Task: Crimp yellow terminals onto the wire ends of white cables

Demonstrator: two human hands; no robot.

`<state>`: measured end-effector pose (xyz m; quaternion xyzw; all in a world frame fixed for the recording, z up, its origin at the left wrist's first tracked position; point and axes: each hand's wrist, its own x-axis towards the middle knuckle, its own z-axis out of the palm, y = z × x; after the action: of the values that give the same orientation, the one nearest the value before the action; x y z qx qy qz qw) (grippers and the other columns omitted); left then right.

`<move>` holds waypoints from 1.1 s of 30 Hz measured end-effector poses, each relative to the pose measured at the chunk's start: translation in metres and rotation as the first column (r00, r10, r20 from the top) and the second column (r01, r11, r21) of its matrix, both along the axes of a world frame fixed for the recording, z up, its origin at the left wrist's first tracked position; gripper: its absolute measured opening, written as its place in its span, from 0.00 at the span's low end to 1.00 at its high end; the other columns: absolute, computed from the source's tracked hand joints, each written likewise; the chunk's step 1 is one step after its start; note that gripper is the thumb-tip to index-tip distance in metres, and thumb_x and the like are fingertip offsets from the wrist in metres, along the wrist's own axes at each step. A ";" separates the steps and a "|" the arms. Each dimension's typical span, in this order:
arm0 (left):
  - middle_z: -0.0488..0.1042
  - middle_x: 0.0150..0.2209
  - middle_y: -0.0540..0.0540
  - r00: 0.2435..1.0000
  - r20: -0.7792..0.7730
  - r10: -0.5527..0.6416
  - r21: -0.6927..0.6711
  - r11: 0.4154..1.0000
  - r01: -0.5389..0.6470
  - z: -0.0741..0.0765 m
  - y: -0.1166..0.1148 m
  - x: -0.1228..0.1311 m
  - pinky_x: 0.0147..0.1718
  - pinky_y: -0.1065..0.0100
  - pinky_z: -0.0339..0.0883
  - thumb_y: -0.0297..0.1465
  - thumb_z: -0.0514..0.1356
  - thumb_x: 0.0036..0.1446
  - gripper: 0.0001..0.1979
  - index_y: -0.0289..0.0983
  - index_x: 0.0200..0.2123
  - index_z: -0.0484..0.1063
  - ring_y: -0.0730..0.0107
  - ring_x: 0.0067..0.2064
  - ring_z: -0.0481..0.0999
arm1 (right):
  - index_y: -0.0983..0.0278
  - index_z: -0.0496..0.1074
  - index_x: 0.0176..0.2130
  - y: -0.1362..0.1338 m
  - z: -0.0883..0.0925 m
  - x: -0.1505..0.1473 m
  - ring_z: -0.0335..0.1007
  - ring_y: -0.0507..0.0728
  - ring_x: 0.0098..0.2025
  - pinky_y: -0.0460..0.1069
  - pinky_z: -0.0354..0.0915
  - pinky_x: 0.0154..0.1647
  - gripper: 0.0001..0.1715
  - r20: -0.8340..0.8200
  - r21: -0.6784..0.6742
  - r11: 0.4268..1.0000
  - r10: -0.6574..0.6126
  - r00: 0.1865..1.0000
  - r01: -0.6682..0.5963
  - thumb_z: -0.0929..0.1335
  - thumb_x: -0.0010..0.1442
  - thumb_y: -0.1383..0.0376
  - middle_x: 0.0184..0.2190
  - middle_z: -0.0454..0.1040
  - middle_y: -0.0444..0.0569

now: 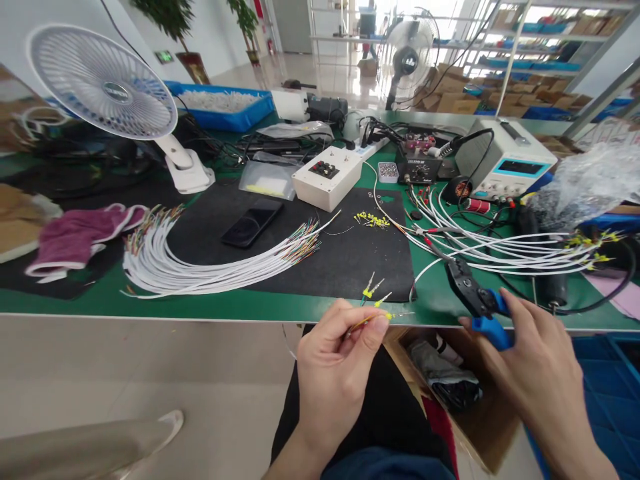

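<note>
My left hand (340, 370) pinches the thin coloured wires of a cable near the table's front edge. Yellow-collared crimp terminals (369, 292) with metal pins stick up from the wire ends, and one more points right, past my thumb. In my right hand (537, 360) is a crimping tool (475, 297) with blue handles, its dark head tilted up and left, apart from the wires. A small heap of loose yellow terminals (373, 220) lies on the black mat (350, 260) beyond my left hand. Left of it rests a curved bundle of white cables (210, 279) with stripped coloured ends.
White cables with yellow ends (530, 257) spread across the right side. Behind stand a white switch box (327, 179), a power supply (505, 160) and a fan (107, 87). A phone (253, 223) lies on the mat. Below the edge is an open cardboard box (493, 427).
</note>
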<state>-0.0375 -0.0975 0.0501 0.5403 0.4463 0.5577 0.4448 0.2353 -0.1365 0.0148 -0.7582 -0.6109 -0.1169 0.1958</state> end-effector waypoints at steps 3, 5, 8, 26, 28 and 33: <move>0.66 0.28 0.53 1.000 0.020 0.022 0.012 1.000 -0.022 -0.003 -0.001 0.000 0.27 0.75 0.58 0.29 0.67 0.66 0.04 0.43 0.39 0.84 0.78 0.29 0.64 | 0.69 0.67 0.67 0.021 -0.011 0.022 0.70 0.80 0.58 0.69 0.65 0.60 0.44 0.150 -0.107 0.993 0.063 0.987 -0.047 0.66 0.68 0.41 0.57 0.74 0.69; 0.65 0.27 0.53 0.999 0.009 0.033 0.023 0.999 -0.033 -0.004 -0.002 0.000 0.27 0.74 0.58 0.28 0.68 0.65 0.05 0.43 0.40 0.85 0.78 0.28 0.64 | 0.70 0.68 0.66 0.028 -0.022 0.030 0.71 0.80 0.55 0.69 0.66 0.58 0.46 0.167 -0.124 0.990 0.087 0.982 -0.067 0.66 0.67 0.39 0.55 0.75 0.69; 0.63 0.25 0.53 0.999 -0.007 0.036 0.031 0.999 -0.035 -0.004 -0.001 0.002 0.25 0.74 0.57 0.28 0.69 0.64 0.04 0.42 0.39 0.86 0.79 0.27 0.63 | 0.70 0.68 0.66 0.033 -0.033 0.039 0.71 0.79 0.55 0.69 0.67 0.58 0.49 0.154 -0.118 0.989 0.112 0.982 -0.094 0.65 0.65 0.36 0.56 0.74 0.69; 0.62 0.23 0.54 0.991 -0.045 -0.124 -0.040 0.992 0.122 0.002 -0.002 0.019 0.24 0.73 0.55 0.31 0.69 0.64 0.04 0.42 0.38 0.87 0.79 0.25 0.60 | 0.55 0.78 0.54 0.010 0.054 -0.062 0.71 0.61 0.57 0.55 0.68 0.55 0.21 -0.558 0.320 0.798 0.594 0.579 -0.510 0.76 0.63 0.70 0.54 0.73 0.50; 0.62 0.23 0.54 0.984 -0.049 -0.170 -0.059 0.984 0.168 0.004 -0.003 0.017 0.26 0.73 0.57 0.32 0.69 0.65 0.04 0.42 0.38 0.86 0.78 0.26 0.61 | 0.57 0.80 0.49 0.017 0.061 -0.064 0.70 0.59 0.55 0.55 0.68 0.53 0.15 -0.511 0.310 0.744 0.655 0.556 -0.592 0.74 0.65 0.72 0.52 0.73 0.50; 0.71 0.29 0.51 0.973 -0.050 -0.224 -0.033 0.974 0.222 0.006 -0.005 0.010 0.27 0.75 0.60 0.30 0.66 0.67 0.04 0.40 0.40 0.84 0.78 0.29 0.67 | 0.62 0.77 0.45 0.025 0.065 -0.061 0.70 0.57 0.49 0.54 0.68 0.48 0.10 -0.450 0.308 0.697 0.706 0.547 -0.647 0.72 0.66 0.75 0.43 0.76 0.49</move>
<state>-0.0277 -0.1024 0.0560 0.5957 0.4021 0.4834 0.4997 0.1746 -0.1113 0.0795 -0.4525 -0.7675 0.1527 0.4277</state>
